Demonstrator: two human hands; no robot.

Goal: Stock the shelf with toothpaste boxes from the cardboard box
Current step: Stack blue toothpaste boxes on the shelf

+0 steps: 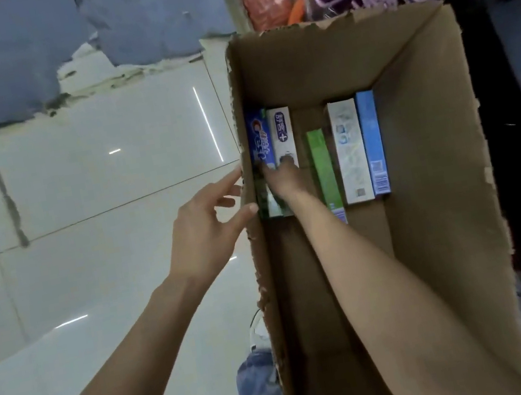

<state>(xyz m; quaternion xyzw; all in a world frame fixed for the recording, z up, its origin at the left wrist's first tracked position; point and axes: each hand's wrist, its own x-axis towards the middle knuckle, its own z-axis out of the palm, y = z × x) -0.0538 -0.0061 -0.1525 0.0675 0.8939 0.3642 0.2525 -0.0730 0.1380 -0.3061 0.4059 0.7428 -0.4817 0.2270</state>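
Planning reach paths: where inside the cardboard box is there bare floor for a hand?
Bare floor: the far strip between the toothpaste boxes and the cardboard box's far wall, the lane above the green box, and the near end. Crowded: the left wall, where the right hand reaches two boxes.

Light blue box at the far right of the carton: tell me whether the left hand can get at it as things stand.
Probably not directly. The left hand is outside, touching the carton wall, and the right arm crosses between it and the light blue box.
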